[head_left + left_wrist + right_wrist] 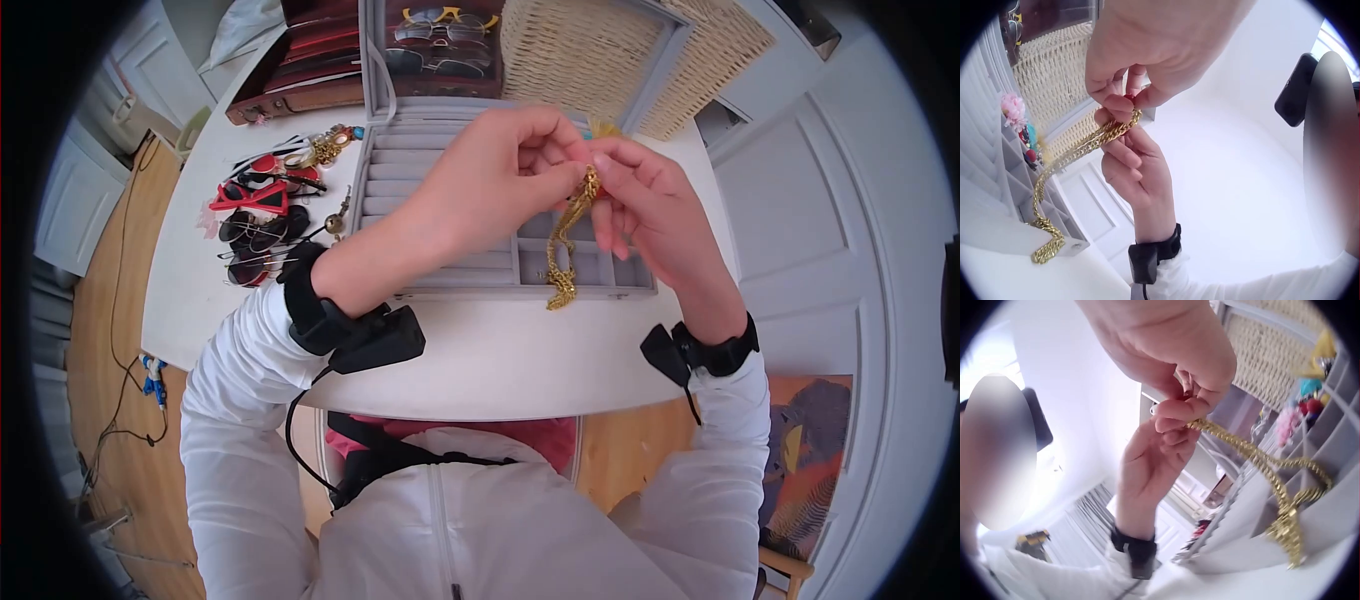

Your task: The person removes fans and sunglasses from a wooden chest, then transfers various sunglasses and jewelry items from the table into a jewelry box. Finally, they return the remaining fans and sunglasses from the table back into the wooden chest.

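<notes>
A chunky gold chain (567,225) hangs from the fingertips of both hands, which meet over the grey jewelry box (465,283). My left hand (500,170) pinches its upper end from the left. From the other side my right hand (655,205) pinches the same end between thumb and fingers. Doubled strands of the chain (1085,145) slope down in the left wrist view, and its bunched lower end (1288,531) dangles by the box's front edge. Fingers hide the very tip of the chain.
Sunglasses (250,197) and other jewelry lie left of the box on the white table (480,365). A brown case (310,75) and eyewear (440,45) stand behind. Woven wicker (560,60) backs the raised lid. Pink and coloured pieces (1013,109) sit in the compartments.
</notes>
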The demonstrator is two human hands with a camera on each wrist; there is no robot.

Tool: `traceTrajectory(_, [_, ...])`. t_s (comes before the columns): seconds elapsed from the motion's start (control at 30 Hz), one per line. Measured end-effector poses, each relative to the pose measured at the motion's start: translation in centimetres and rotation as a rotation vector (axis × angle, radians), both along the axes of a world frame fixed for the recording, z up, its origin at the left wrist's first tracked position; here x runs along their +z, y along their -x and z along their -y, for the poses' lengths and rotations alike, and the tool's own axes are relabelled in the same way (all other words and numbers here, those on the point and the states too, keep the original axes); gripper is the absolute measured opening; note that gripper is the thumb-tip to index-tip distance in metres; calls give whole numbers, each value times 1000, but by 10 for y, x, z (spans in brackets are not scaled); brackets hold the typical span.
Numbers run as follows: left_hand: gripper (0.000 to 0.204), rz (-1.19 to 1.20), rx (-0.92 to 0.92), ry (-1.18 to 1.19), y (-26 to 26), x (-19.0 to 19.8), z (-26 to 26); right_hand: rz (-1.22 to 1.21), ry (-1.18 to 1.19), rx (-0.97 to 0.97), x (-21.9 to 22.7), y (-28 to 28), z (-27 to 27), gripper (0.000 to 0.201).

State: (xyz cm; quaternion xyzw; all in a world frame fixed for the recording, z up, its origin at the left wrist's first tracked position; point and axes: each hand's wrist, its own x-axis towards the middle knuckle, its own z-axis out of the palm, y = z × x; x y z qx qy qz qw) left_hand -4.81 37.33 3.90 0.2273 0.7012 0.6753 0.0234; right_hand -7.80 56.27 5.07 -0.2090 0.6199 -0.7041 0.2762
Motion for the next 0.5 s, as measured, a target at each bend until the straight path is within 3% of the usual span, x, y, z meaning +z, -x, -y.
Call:
traceTrajectory(0.07, [10, -3, 42, 24, 1, -9, 0, -244, -198, -70, -4, 7, -3, 23])
traceTrajectory(0.2, [8, 42, 148, 146, 0, -17, 6, -267, -127, -112, -9, 11, -7, 16])
traceTrajectory(0.23, [8, 46, 152, 140, 2, -21, 8, -333, -158, -156, -9, 15, -11, 16])
traceTrajectory(0.3, [6, -102, 222, 375, 4, -29, 9, -400, -195, -194, -7, 26, -23, 15])
traceTrajectory(0.37, [6, -67, 219, 380, 5, -33, 12, -597, -367, -340, -9, 42, -39, 14])
traceTrajectory(0.5, [6, 35, 190, 328, 5, -29, 19, -518, -499, -281, -33, 63, -52, 14])
